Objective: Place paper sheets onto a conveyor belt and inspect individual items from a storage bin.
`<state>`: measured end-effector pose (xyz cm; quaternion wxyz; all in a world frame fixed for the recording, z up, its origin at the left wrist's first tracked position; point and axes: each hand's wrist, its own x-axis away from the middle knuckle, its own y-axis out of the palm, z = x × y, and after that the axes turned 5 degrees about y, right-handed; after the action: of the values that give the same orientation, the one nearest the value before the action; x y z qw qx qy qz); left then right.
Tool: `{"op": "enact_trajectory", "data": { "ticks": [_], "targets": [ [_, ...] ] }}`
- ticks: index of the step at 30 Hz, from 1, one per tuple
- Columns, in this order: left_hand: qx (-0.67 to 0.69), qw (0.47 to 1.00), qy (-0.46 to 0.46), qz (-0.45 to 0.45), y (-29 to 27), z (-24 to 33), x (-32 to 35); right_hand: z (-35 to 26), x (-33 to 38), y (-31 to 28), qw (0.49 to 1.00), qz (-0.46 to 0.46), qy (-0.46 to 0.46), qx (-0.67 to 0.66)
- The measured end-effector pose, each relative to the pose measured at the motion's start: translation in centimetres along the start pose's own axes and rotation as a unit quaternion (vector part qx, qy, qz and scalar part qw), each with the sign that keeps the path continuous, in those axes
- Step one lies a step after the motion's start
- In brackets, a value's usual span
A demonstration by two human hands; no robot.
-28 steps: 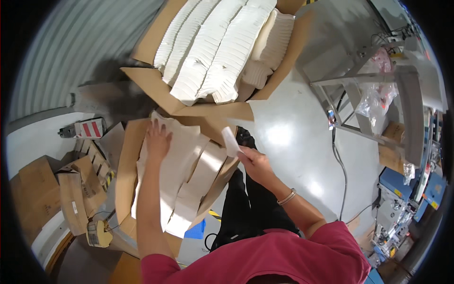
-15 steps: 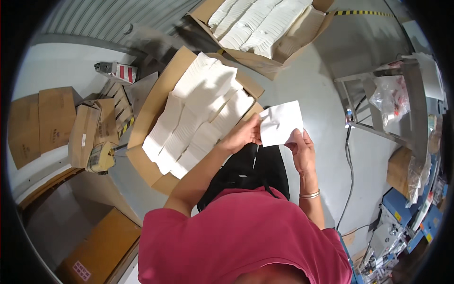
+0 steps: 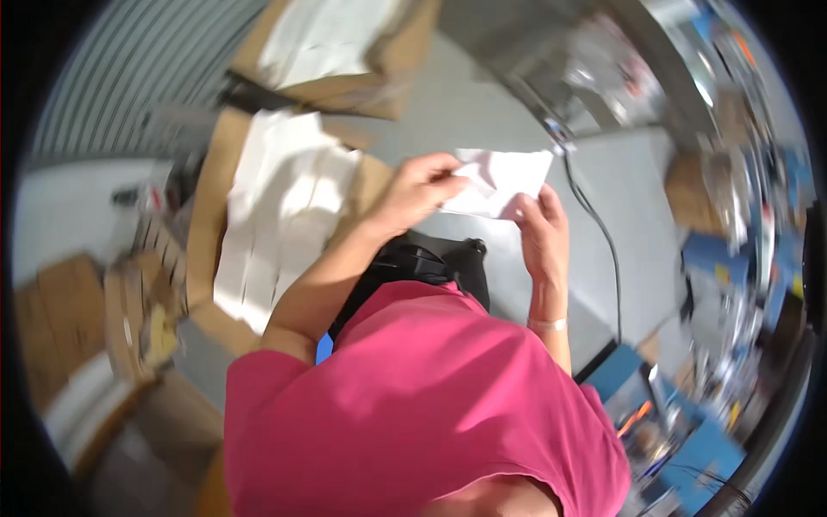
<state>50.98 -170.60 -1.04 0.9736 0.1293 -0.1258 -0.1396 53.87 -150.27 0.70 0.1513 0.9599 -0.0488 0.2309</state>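
Between my two hands, in front of my chest, is a flat white paper piece (image 3: 495,185), roughly square with a crease or fold near its left side. My left hand (image 3: 419,191) pinches its left edge between thumb and fingers. At the lower right corner, my right hand (image 3: 541,224) grips it with the thumb on top. To the left stands an open cardboard box (image 3: 205,233) packed with rows of white paper stacks (image 3: 284,207). The picture is smeared by motion, so the sheets' detail is unclear.
Another open carton (image 3: 392,86) with white stacks stands farther off. Closed brown boxes (image 3: 65,302) sit at the left. A black cable (image 3: 607,233) runs over the floor to the right, beside a metal frame (image 3: 655,77) and blue machinery (image 3: 702,457).
My view has swung to the right, so the boxes appear farther left and more blue machinery shows. Both hands still hold the paper, now tilted flatter, with its left part folded.
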Motion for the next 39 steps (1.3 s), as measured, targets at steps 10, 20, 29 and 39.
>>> {"op": "enact_trajectory", "data": {
  "ticks": [10, 20, 29, 39],
  "targets": [
    [0.118, 0.984, 0.045, -0.126, 17.5, 2.2, -4.4, -6.5, 7.7, -12.7, 0.974, 0.151, -0.160, -0.057],
    [0.174, 0.949, -0.037, -0.260, 34.9, 0.5, -7.8, -8.8, 14.7, -25.2, 0.923, 0.282, -0.226, -0.135],
    [0.194, 0.889, -0.149, -0.387, 45.4, -1.7, -12.0, -9.6, 16.3, -31.9, 0.852, 0.394, -0.288, -0.190],
    [0.058, 0.874, -0.154, -0.457, 54.7, -3.0, -20.5, -14.2, 11.1, -40.3, 0.800, 0.444, -0.337, -0.223]
  ]
}}
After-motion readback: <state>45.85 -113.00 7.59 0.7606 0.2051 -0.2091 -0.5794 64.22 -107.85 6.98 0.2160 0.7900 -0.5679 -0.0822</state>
